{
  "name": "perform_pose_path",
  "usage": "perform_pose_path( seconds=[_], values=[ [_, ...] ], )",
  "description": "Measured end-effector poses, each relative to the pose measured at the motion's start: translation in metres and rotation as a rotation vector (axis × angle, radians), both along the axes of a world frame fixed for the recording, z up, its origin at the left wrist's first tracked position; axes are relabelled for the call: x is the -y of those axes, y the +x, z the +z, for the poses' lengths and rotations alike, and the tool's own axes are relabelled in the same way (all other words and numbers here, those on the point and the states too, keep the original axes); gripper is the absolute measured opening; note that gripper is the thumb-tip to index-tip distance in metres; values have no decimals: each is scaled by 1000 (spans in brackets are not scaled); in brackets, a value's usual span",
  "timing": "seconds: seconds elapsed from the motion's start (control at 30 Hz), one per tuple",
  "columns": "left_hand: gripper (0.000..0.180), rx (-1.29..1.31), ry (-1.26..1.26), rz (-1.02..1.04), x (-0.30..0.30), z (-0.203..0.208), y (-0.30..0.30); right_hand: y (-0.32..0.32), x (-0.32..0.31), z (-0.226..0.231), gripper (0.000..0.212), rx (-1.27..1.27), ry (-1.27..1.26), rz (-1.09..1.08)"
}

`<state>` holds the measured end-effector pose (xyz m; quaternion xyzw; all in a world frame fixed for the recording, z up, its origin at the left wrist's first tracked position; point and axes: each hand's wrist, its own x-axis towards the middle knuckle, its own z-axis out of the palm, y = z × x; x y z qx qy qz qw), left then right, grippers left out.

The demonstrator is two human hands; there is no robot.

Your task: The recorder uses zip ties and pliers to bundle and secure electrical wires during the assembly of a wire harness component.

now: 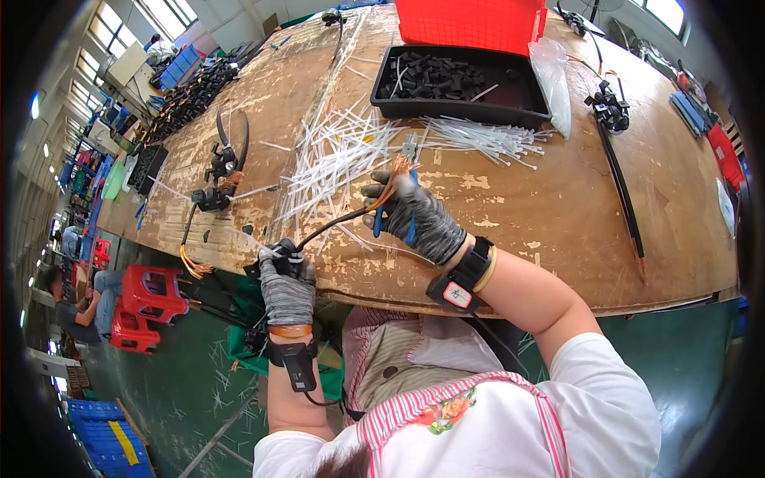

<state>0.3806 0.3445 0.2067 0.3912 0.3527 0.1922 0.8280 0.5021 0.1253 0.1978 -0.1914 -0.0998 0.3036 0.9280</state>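
My left hand (pixel 288 293), in a grey knit glove, is closed around a black plastic cable fitting (pixel 285 256) at the table's front edge. From that fitting a black cable (pixel 333 223) runs up to the right and splits into orange wires (pixel 386 193) with copper ends. My right hand (pixel 426 221), gloved likewise, grips blue-handled pliers (pixel 409 149), their metal head pointing away from me. The wire ends lie against its fingers; whether the jaws touch them I cannot tell. Just beyond is a loose heap of white cable ties (pixel 339 155).
A black tray (pixel 522 114) of small black parts stands at the back, a red crate (pixel 470 24) behind it. Other cable assemblies lie left (pixel 213 197) and right (pixel 612 111) on the worn wooden table (pixel 558 207). Red stools (pixel 151 295) and a seated person (pixel 80 315) are at left.
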Motion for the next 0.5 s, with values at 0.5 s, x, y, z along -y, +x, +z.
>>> perform_pose_path(
  seconds=[0.5],
  values=[
    [73, -188, 2154, -400, -38, 27, -3, 15, 8, 4, 25, 123, -164, -99]
  ],
)
